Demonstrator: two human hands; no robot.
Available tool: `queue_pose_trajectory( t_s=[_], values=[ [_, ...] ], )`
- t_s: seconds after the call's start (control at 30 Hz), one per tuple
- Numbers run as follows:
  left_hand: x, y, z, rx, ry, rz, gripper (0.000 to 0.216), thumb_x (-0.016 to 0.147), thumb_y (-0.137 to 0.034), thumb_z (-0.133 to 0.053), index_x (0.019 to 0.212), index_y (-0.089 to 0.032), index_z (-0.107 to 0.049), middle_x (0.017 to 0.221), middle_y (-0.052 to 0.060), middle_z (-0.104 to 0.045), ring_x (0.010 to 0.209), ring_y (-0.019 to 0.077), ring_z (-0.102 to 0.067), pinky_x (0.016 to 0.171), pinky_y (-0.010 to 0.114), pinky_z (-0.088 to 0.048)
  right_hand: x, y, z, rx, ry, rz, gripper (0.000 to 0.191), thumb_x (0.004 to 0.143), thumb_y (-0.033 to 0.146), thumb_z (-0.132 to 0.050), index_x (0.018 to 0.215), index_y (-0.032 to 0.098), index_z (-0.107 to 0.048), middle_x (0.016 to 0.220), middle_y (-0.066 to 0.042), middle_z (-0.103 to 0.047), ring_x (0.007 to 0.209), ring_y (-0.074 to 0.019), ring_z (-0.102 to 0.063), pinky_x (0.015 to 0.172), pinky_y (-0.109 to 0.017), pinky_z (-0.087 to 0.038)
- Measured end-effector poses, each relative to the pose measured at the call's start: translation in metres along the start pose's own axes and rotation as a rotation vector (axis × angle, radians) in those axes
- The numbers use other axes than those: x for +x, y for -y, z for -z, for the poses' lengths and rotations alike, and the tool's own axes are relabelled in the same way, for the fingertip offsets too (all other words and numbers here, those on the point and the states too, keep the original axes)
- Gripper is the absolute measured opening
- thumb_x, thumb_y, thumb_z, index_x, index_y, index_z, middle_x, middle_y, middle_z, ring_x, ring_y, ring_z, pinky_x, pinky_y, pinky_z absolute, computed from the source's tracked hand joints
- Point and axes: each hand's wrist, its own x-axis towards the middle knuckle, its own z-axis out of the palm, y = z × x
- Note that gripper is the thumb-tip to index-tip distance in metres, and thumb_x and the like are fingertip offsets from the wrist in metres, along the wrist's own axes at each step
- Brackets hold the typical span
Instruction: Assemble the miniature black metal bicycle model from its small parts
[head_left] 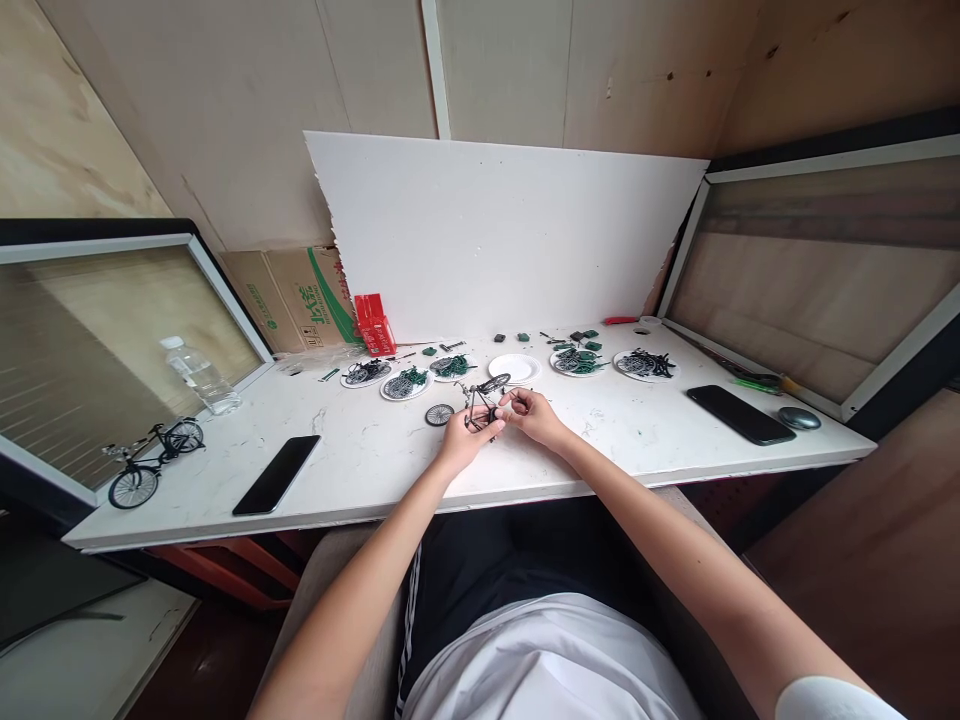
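My left hand (pixel 465 438) is closed around a small black model bicycle (pixel 478 396), which is tilted above the white table. One wheel of it points up toward the back. Close against its lower right side, the fingers of my right hand (pixel 535 416) are pinched together. Whatever they may hold is too small to tell. Just left of the bicycle lies a loose spoked wheel (pixel 439 414). A second model bicycle (pixel 156 458), with both wheels on, stands at the table's left end.
Paper plates of dark and green parts (pixel 406 382) line the back, around a bare white plate (pixel 514 368). Phones lie left (pixel 276 475) and right (pixel 739 413), the latter beside a mouse (pixel 799 418). A water bottle (pixel 199 376) and red box (pixel 374 325) stand behind.
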Motion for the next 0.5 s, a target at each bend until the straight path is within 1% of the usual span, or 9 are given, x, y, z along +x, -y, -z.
queue_pose_trajectory(
  t_s=[0.03,0.1,0.17,0.23,0.27,0.3,0.37,0.43,0.5],
  values=[
    [0.0,0.0,0.0,-0.002,-0.001,-0.002,0.045,0.072,-0.04,-0.088,0.105,-0.013,-0.073,0.085,0.008,-0.077,0.073,0.0185,-0.07,0.074,0.034,-0.058,0.0,0.0,0.0,-0.004,-0.003,0.01,0.036,0.083,0.054,-0.073,0.094,0.021,-0.065,0.063,0.007,-0.034,0.058,-0.0119,-0.035,0.057,-0.026,-0.034],
    [0.001,0.0,0.0,-0.001,-0.01,-0.001,0.045,0.073,-0.039,-0.088,0.106,-0.012,-0.073,0.084,0.009,-0.076,0.073,0.0185,-0.071,0.074,0.034,-0.058,-0.001,0.001,-0.001,-0.021,-0.023,0.046,0.037,0.088,0.058,-0.067,0.095,0.021,-0.064,0.068,0.003,-0.047,0.065,-0.0151,-0.045,0.062,-0.028,-0.042],
    [0.001,0.001,0.0,0.003,-0.036,0.004,0.046,0.072,-0.038,-0.088,0.107,-0.012,-0.072,0.085,0.01,-0.077,0.074,0.0185,-0.071,0.075,0.034,-0.058,-0.002,0.002,-0.001,-0.058,-0.074,0.098,0.039,0.098,0.058,-0.053,0.101,0.021,-0.066,0.086,-0.005,-0.062,0.082,-0.0204,-0.057,0.076,-0.034,-0.049],
    [0.002,0.002,0.0,0.013,-0.078,0.005,0.047,0.072,-0.037,-0.088,0.107,-0.011,-0.072,0.09,0.012,-0.077,0.075,0.019,-0.072,0.076,0.035,-0.059,-0.003,0.001,-0.003,-0.132,-0.126,0.156,0.043,0.106,0.051,-0.038,0.113,0.021,-0.067,0.107,-0.01,-0.066,0.103,-0.0243,-0.059,0.093,-0.041,-0.049],
    [0.002,0.004,0.0,0.023,-0.099,0.0,0.046,0.073,-0.036,-0.088,0.108,-0.011,-0.072,0.094,0.013,-0.078,0.078,0.0196,-0.073,0.077,0.036,-0.06,-0.004,0.0,-0.003,-0.183,-0.139,0.182,0.044,0.108,0.047,-0.033,0.12,0.021,-0.067,0.112,-0.011,-0.065,0.108,-0.0251,-0.059,0.097,-0.043,-0.048],
    [0.003,0.005,0.001,0.036,-0.12,-0.007,0.046,0.073,-0.036,-0.088,0.109,-0.012,-0.072,0.098,0.014,-0.078,0.081,0.0206,-0.074,0.079,0.036,-0.06,-0.005,-0.001,-0.004,-0.238,-0.141,0.205,0.044,0.109,0.043,-0.032,0.127,0.022,-0.065,0.113,-0.012,-0.063,0.108,-0.0254,-0.059,0.098,-0.045,-0.048],
    [0.005,0.009,0.003,0.067,-0.169,-0.028,0.046,0.073,-0.035,-0.087,0.111,-0.013,-0.073,0.105,0.016,-0.078,0.091,0.0231,-0.074,0.084,0.038,-0.061,-0.005,-0.003,-0.006,-0.328,-0.119,0.25,0.042,0.108,0.038,-0.035,0.135,0.022,-0.063,0.107,-0.012,-0.06,0.099,-0.0248,-0.059,0.092,-0.044,-0.052],
    [0.006,0.015,0.006,0.093,-0.214,-0.051,0.045,0.074,-0.036,-0.087,0.111,-0.015,-0.073,0.108,0.016,-0.078,0.098,0.0255,-0.074,0.088,0.039,-0.06,-0.005,-0.003,-0.007,-0.366,-0.093,0.304,0.04,0.106,0.034,-0.04,0.136,0.023,-0.064,0.101,-0.01,-0.058,0.091,-0.0237,-0.059,0.085,-0.043,-0.054],
    [0.008,0.02,0.008,0.119,-0.254,-0.07,0.044,0.074,-0.037,-0.086,0.111,-0.016,-0.074,0.109,0.016,-0.077,0.101,0.0275,-0.074,0.091,0.041,-0.059,-0.006,-0.003,-0.008,-0.364,-0.09,0.354,0.036,0.105,0.034,-0.045,0.13,0.025,-0.069,0.098,-0.009,-0.059,0.088,-0.0232,-0.06,0.081,-0.041,-0.054]
  ],
)
